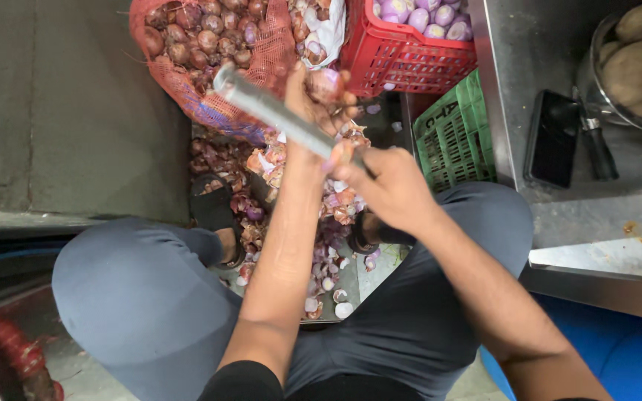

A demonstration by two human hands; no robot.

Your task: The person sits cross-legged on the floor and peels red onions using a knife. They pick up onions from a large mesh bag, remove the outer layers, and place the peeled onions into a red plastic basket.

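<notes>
My left hand (313, 93) is raised over the floor and grips a small purple onion (326, 82) between fingers and thumb. My right hand (388, 186) is closed on the handle of a long steel knife (276, 113), whose blade slants up to the left, just below the onion. A red mesh sack (261, 59) of unpeeled onions lies open beyond my hands. A red plastic crate (403, 56) to the right of the sack holds peeled onions.
Onion skins (321, 215) litter the floor between my sandalled feet. A green crate (455, 137) stands right of them. On the steel counter (603, 208) lie a dark phone (551, 137), a black-handled tool (597, 148) and a bowl of potatoes (637, 67).
</notes>
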